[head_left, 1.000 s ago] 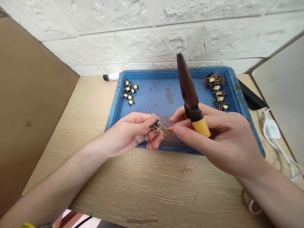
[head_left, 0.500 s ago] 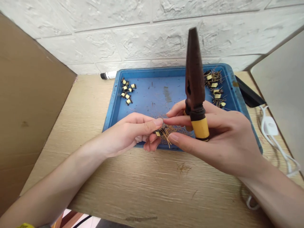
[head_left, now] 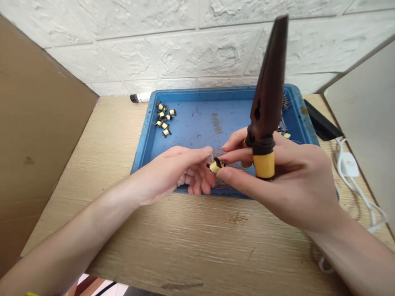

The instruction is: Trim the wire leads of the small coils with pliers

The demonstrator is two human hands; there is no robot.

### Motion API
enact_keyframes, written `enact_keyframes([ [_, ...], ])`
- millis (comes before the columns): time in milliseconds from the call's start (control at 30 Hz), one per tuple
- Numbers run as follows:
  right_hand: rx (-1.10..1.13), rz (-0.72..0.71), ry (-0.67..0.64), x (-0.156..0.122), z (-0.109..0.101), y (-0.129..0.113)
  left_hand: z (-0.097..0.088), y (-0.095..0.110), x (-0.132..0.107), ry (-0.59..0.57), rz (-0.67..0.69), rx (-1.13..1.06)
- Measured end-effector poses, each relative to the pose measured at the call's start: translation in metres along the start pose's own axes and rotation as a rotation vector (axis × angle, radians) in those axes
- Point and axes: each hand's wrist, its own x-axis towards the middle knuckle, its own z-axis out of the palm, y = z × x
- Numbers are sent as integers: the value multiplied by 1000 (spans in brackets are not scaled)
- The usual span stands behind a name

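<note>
The left hand [head_left: 175, 172] has just let go and is open now, just beside the little yellow and black coil [head_left: 215, 166]. The right hand [head_left: 286, 181] now pinches that coil in its fingertips and also grips the pliers [head_left: 267, 86], above the blue tray [head_left: 197, 94].

A small transformer [head_left: 215, 166], its black bobbin banded in yellow tape (the leads are hard to make out), sits pinched at the fingertips of the right hand [head_left: 290, 181], just beside the curled fingers of the left hand [head_left: 182, 172]. Yellow-handled pliers [head_left: 266, 102] stand upright, nose up, in the right palm behind those fingertips.
</note>
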Motion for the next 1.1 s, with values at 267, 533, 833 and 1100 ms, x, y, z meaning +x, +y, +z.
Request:
enact_keyframes([
  [267, 58, 53, 47, 3, -1, -2, 3, -8, -7, 59, 300, 23],
  [533, -9, -6, 9, 3, -4, -1, 5, -3, -5, 89, 294, 16],
  [833, -40, -45, -37, 4, -8, -3, 3, -4, -4, 103, 281, 11],
  [1100, -27, 59, 65, 4, -3, -4, 6, -3, -5, 119, 284, 81],
])
